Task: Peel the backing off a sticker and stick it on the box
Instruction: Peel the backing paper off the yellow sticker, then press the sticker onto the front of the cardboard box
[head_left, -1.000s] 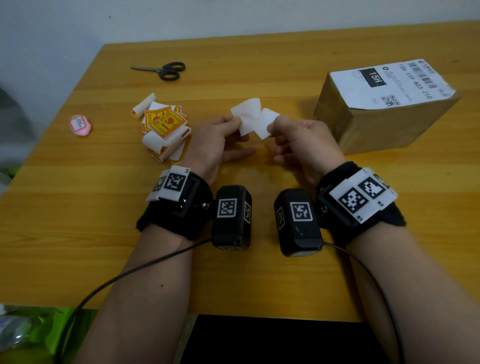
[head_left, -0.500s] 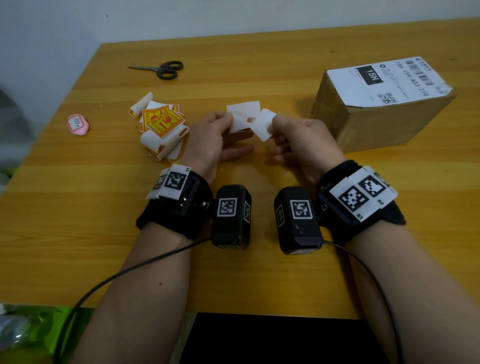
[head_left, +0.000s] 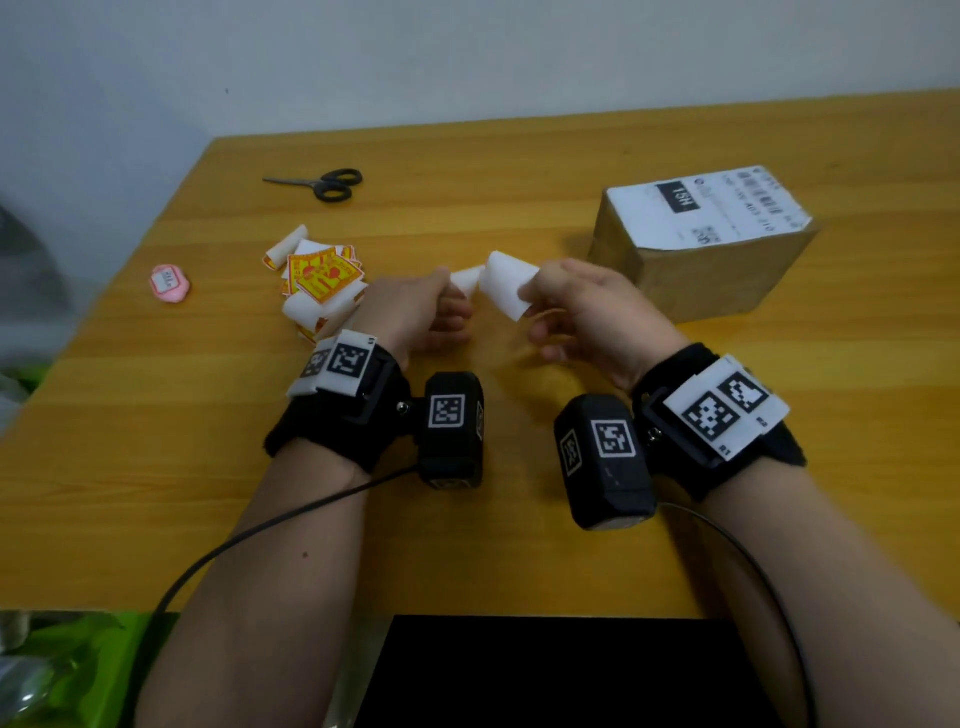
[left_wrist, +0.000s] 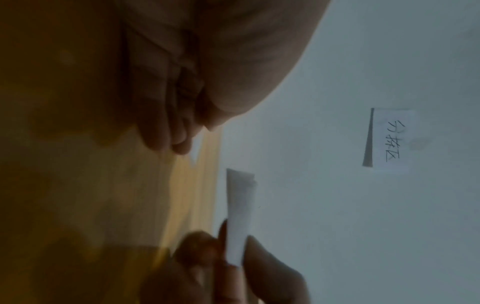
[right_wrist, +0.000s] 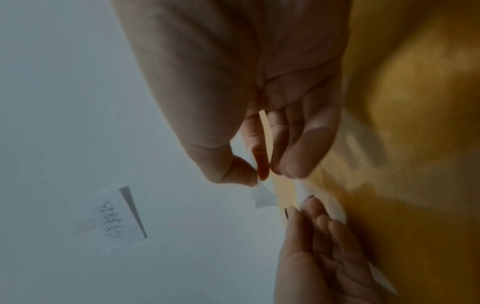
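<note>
Both hands are raised over the middle of the wooden table (head_left: 519, 561). My left hand (head_left: 452, 291) pinches a small curled white flap (head_left: 467, 279) between thumb and fingers. My right hand (head_left: 527, 301) pinches a larger white sheet (head_left: 506, 288), which the left wrist view shows edge-on as a strip (left_wrist: 237, 216). The two pieces touch at their near edges. Only blank white sides show, so I cannot tell sticker from backing. The brown cardboard box (head_left: 711, 275) with a white shipping label (head_left: 696, 208) stands just right of my right hand.
A pile of yellow-and-red stickers and curled white backings (head_left: 322, 283) lies left of my left hand. Black scissors (head_left: 324, 183) lie at the back left. A pink object (head_left: 169, 283) sits near the left edge. A paper note (left_wrist: 389, 139) hangs on the wall.
The hands have drawn apart, the right one moving right toward the box. The white sheet in the right hand has swung up. The left piece looks smaller and more curled.
</note>
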